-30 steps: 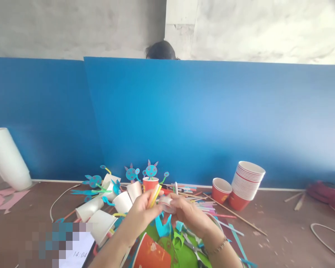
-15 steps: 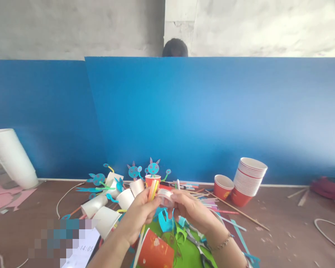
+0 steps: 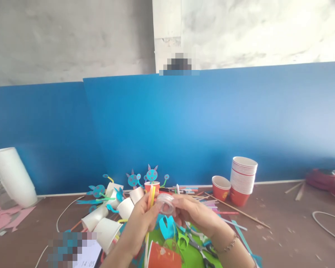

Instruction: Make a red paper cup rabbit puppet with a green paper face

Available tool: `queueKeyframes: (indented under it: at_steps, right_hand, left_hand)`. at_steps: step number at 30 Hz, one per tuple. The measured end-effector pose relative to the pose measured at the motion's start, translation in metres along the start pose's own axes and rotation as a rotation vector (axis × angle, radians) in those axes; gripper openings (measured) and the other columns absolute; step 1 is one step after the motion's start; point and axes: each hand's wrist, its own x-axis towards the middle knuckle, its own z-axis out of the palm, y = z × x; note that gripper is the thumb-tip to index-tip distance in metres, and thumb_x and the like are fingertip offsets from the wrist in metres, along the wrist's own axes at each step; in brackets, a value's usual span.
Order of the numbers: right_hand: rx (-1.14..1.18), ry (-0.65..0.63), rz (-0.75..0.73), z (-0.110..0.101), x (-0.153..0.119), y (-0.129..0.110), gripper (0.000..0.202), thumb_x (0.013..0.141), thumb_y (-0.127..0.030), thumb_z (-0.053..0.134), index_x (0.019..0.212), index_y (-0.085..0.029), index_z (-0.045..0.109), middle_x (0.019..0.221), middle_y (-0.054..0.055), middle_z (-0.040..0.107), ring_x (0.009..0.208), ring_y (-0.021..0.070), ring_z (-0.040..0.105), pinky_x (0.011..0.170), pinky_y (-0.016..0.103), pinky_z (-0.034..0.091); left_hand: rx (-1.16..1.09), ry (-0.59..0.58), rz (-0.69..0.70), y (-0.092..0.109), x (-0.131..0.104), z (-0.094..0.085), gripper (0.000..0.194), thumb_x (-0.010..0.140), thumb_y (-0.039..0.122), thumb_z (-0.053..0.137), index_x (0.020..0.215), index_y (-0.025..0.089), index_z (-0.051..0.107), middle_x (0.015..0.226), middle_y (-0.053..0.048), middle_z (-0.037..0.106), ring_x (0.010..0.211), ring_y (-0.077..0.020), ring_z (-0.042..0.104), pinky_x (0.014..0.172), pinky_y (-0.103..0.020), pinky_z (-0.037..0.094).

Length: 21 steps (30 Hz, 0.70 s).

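My left hand (image 3: 145, 216) is closed round several yellow and orange straws (image 3: 151, 196) that stand roughly upright. Its thumb also touches the left side of a roll of clear tape (image 3: 165, 203). The fingers of my right hand (image 3: 188, 208) pinch the roll's right side, so it sits between both hands. Below them lie a red paper cup (image 3: 164, 257), cut blue paper (image 3: 166, 226) and scissors (image 3: 201, 251) on a green sheet (image 3: 194, 258).
White cups (image 3: 107, 230) and blue paper animal figures (image 3: 152, 175) lie at the left and centre. Stacked red-and-white cups (image 3: 243, 178) stand at the right, near long sticks (image 3: 248, 215). A blue partition (image 3: 167, 123) closes off the back, with a person's head above it.
The view has tilted up and shifted slightly. Both hands still hold the tape roll, which is now turned more face-on to the camera.
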Motion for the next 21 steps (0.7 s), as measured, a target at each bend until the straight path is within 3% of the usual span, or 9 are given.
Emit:
queueKeyframes:
  at_steps: [2, 4, 6, 8, 13, 21]
  right_hand:
    - [0.016, 0.007, 0.002, -0.001, 0.001, 0.001, 0.027, 0.085, -0.036, 0.049, 0.07, -0.016, 0.058, 0.06, -0.002, 0.053, 0.051, 0.01, 0.049, 0.046, 0.021, 0.034]
    - [-0.009, 0.012, 0.0, -0.002, 0.001, 0.001, 0.024, 0.084, -0.033, 0.048, 0.069, -0.016, 0.057, 0.06, -0.002, 0.052, 0.052, 0.0101, 0.049, 0.046, 0.021, 0.034]
    - [-0.065, 0.031, 0.0, -0.001, 0.0, 0.0, 0.023, 0.083, -0.031, 0.047, 0.069, -0.016, 0.058, 0.061, -0.001, 0.053, 0.052, 0.0103, 0.048, 0.047, 0.021, 0.035]
    - [-0.137, 0.078, 0.004, 0.001, 0.0, -0.002, 0.022, 0.082, -0.031, 0.048, 0.069, -0.017, 0.059, 0.061, -0.001, 0.053, 0.053, 0.0102, 0.046, 0.048, 0.021, 0.035]
    - [-0.2, 0.131, 0.043, 0.007, 0.001, -0.002, 0.021, 0.078, -0.028, 0.049, 0.065, -0.017, 0.061, 0.056, -0.002, 0.052, 0.051, 0.0103, 0.045, 0.048, 0.021, 0.036]
    - [-0.17, 0.13, 0.091, 0.005, 0.004, -0.004, 0.018, 0.067, -0.027, 0.048, 0.059, -0.016, 0.061, 0.052, -0.002, 0.051, 0.05, 0.0114, 0.049, 0.046, 0.022, 0.036]
  left_hand:
    - [-0.002, 0.004, -0.008, -0.002, 0.0, 0.0, 0.049, 0.073, 0.057, 0.066, 0.098, 0.016, 0.054, 0.046, 0.013, 0.03, 0.039, -0.0028, 0.016, 0.041, -0.019, 0.011]
    - [0.024, 0.026, 0.015, -0.001, 0.0, -0.001, 0.048, 0.071, 0.053, 0.069, 0.1, 0.017, 0.056, 0.05, 0.01, 0.042, 0.041, -0.0042, 0.032, 0.042, -0.017, 0.02]
    - [0.063, 0.029, 0.067, 0.001, -0.001, -0.003, 0.049, 0.068, 0.049, 0.074, 0.102, 0.018, 0.059, 0.063, 0.004, 0.057, 0.056, -0.0093, 0.05, 0.052, -0.019, 0.035]
    - [0.114, -0.002, 0.106, 0.004, -0.001, -0.006, 0.048, 0.068, 0.046, 0.075, 0.105, 0.018, 0.061, 0.076, 0.0, 0.064, 0.07, -0.0146, 0.057, 0.065, -0.023, 0.042]
    - [0.247, -0.051, 0.145, 0.007, -0.003, -0.008, 0.034, 0.078, 0.045, 0.065, 0.099, 0.018, 0.065, 0.081, -0.001, 0.067, 0.078, -0.0175, 0.059, 0.071, -0.024, 0.045]
    - [0.275, -0.128, 0.129, 0.0, 0.003, -0.012, 0.028, 0.081, 0.04, 0.063, 0.098, 0.017, 0.062, 0.082, 0.0, 0.064, 0.077, -0.0155, 0.055, 0.071, -0.023, 0.041]
